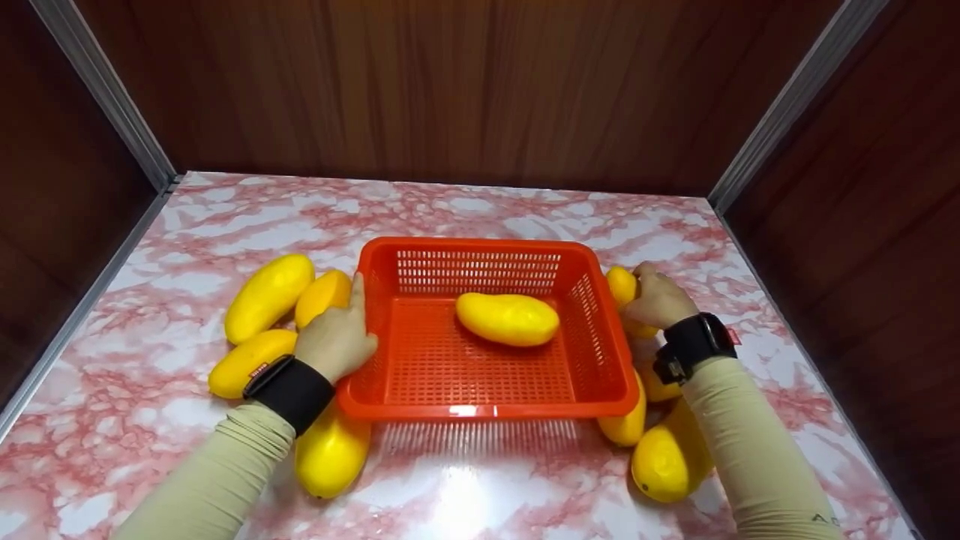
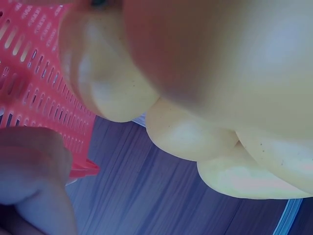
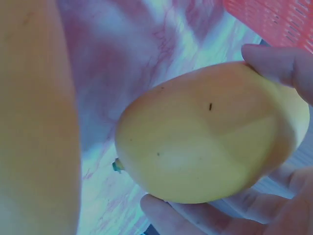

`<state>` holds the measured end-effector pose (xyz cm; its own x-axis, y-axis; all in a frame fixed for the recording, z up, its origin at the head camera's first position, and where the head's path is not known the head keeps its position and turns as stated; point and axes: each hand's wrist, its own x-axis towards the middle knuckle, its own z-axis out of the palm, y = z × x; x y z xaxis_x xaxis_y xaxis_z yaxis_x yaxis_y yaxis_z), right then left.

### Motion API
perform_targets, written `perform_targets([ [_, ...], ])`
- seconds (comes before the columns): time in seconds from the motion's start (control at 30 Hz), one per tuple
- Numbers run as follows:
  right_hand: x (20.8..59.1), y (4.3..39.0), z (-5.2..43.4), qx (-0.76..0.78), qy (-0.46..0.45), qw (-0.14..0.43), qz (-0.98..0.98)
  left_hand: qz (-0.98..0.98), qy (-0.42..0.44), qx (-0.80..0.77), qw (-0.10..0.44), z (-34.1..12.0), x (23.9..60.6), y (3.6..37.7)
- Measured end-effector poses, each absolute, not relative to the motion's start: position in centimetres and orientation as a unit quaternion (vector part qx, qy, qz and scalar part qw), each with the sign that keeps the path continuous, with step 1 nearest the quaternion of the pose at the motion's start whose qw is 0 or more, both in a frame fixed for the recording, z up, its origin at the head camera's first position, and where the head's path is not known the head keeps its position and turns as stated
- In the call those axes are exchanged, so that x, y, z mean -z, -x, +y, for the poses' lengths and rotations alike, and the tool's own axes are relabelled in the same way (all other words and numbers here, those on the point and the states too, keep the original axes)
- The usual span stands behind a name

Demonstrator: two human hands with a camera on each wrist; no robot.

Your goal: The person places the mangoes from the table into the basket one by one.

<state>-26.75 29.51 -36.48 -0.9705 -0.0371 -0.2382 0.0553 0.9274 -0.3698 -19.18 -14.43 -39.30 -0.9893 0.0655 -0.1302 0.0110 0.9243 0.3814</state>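
My left hand (image 1: 335,337) grips the left rim of the red basket (image 1: 487,411), its index finger straight along the edge. Knuckles of curled fingers (image 2: 34,161) show beside the basket's slotted wall in the left wrist view. Several yellow mangoes (image 1: 270,298) lie around that hand. Inside the basket sits one yellow mango (image 1: 508,319). Just outside the right wall, my right hand (image 1: 661,300) holds another mango (image 3: 205,132), thumb along one side and fingers along the other. A small stem shows at its end.
More mangoes (image 1: 671,457) lie under and beside my right forearm, close to the basket's right wall. One mango (image 1: 332,454) lies near the basket's front left corner. Wooden panels (image 1: 480,90) enclose the marbled table (image 1: 465,502) at the back and sides.
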Motion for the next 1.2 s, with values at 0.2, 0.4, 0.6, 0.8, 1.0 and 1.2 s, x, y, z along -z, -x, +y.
perform_targets([
  [0.2,36.4,26.6,29.3,0.219,-0.009,0.062,0.974,0.980,-0.023,-0.187,0.065,-14.5,39.3,19.1],
  [0.4,35.9,26.6,28.9,0.251,-0.027,0.008,0.968,0.980,-0.021,-0.188,0.066,-14.5,39.3,19.1],
  [0.6,35.3,26.8,28.7,0.290,-0.032,-0.032,0.956,0.979,-0.020,-0.190,0.066,-14.5,39.4,19.2],
  [0.8,34.5,26.9,28.3,0.301,-0.030,-0.074,0.950,0.979,-0.018,-0.192,0.068,-14.4,39.6,19.3],
  [1.0,33.8,26.8,27.8,0.332,-0.039,-0.110,0.936,0.979,-0.019,-0.195,0.064,-14.4,39.4,19.2],
  [1.2,33.1,26.7,27.0,0.366,-0.036,-0.146,0.918,0.980,-0.022,-0.189,0.063,-14.3,39.4,19.1],
])
